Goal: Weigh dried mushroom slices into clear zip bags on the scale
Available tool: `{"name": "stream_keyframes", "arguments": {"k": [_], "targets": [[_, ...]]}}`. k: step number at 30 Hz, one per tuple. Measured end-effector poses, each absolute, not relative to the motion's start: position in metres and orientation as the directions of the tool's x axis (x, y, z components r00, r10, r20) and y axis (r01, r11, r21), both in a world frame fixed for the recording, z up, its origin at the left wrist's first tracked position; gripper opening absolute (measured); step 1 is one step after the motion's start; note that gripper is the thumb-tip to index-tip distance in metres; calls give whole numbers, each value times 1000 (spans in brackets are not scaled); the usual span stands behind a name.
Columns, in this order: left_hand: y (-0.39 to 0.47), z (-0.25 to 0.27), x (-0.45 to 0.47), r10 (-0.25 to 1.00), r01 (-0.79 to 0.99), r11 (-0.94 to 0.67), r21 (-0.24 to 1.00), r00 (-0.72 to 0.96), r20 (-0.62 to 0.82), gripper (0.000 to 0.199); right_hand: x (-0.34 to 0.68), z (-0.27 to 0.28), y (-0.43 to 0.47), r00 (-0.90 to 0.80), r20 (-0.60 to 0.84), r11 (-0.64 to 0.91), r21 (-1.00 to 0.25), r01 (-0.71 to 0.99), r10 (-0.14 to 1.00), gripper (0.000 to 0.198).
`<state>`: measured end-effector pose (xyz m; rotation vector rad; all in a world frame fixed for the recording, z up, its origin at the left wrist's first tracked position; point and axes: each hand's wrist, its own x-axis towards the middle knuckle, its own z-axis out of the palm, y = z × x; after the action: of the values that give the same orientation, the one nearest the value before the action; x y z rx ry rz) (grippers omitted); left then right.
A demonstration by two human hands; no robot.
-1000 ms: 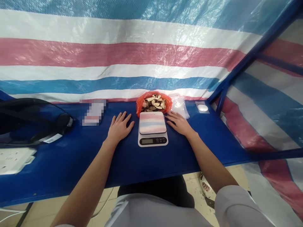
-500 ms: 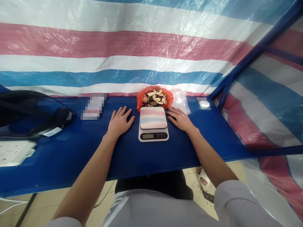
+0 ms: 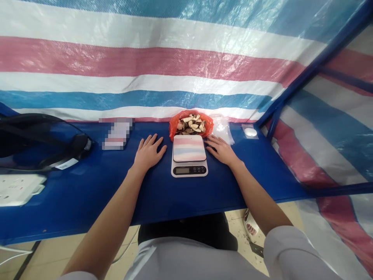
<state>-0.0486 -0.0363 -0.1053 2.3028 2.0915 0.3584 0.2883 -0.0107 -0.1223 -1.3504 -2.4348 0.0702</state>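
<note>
My left hand [image 3: 149, 152] lies flat on the blue table [image 3: 186, 198], fingers spread, to the left of a kitchen scale [image 3: 189, 149]. On the scale's other side my right hand [image 3: 223, 151] rests palm down with its fingers apart, the fingertips close to the scale and by some clear plastic bags [image 3: 223, 128]. Nothing is held in either hand. The scale has a striped pink, white and blue top and a display with buttons in front. Right behind it stands an open red plastic bag [image 3: 174, 123] full of dried, pale slices [image 3: 194, 123] with dark edges.
At the far right lies a small white oval object [image 3: 250, 132] on a clear packet. A blurred-out item [image 3: 117, 134] lies left of my left hand. Black strapped gear [image 3: 72, 149] and a white power strip [image 3: 20, 189] occupy the left end. Striped sheeting [image 3: 145, 62] hangs behind.
The view has shifted slightly, so the table's things appear a little lower. Both hands stay in place beside the scale.
</note>
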Motion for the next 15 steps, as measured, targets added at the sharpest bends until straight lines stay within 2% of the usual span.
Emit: {"name": "stream_keyframes", "arguments": {"k": [5, 10, 15], "targets": [[-33, -104, -48, 978, 976, -92, 197, 52, 201, 56, 292, -122, -12, -460, 386, 585, -328, 742, 800, 37], [-18, -98, -43, 959, 970, -94, 223, 28, 282, 53, 298, -112, -15, -306, 482, 540, -483, 689, 821, 36], [1, -101, -39, 966, 969, -76, 236, 12, 260, 52, 311, -101, 1, -191, 453, 426, -501, 753, 871, 34]]}}
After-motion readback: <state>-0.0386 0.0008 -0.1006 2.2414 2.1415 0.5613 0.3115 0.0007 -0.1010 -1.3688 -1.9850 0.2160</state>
